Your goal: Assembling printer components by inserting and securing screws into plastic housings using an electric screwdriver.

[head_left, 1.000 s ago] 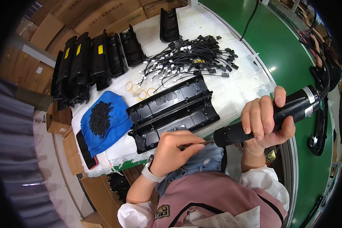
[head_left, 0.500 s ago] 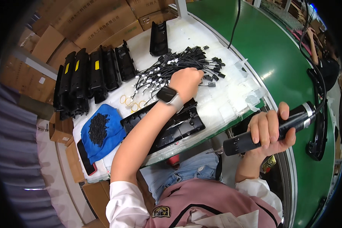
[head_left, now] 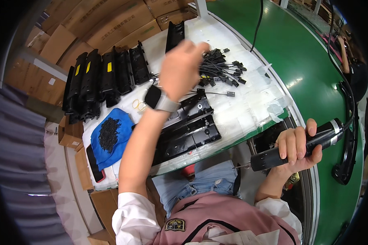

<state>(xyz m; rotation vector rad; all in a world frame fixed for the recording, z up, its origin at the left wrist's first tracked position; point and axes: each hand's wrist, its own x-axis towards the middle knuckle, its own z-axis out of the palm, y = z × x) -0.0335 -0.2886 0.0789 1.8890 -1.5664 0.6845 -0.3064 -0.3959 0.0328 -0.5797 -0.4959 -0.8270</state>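
My right hand [head_left: 295, 148] is wrapped round a black electric screwdriver [head_left: 266, 159], held past the table's right front edge with its thin bit pointing left. My left hand [head_left: 180, 70], with a watch on its wrist, is raised over the left part of a heap of black cables [head_left: 227, 68]. Its fingers are smeared by motion, so what they hold, if anything, does not show. One cable end with a small black plug [head_left: 231, 94] lies apart from the heap. Below my left forearm, an open pair of long black plastic housing halves [head_left: 192, 136] lies near the front edge.
Several black housings [head_left: 88, 81] with yellow labels stand at the left. One more black housing half [head_left: 175, 36] is at the back. A blue cloth [head_left: 99, 149] bears small black screws, beside a phone [head_left: 93, 163]. Yellowish rings [head_left: 138, 105] lie mid-table. To the right runs a green surface [head_left: 310, 81].
My left hand has moved left and up off the middle of the cable heap, uncovering more of the housing halves. The right hand keeps its grip on the screwdriver, slightly farther right and lower.
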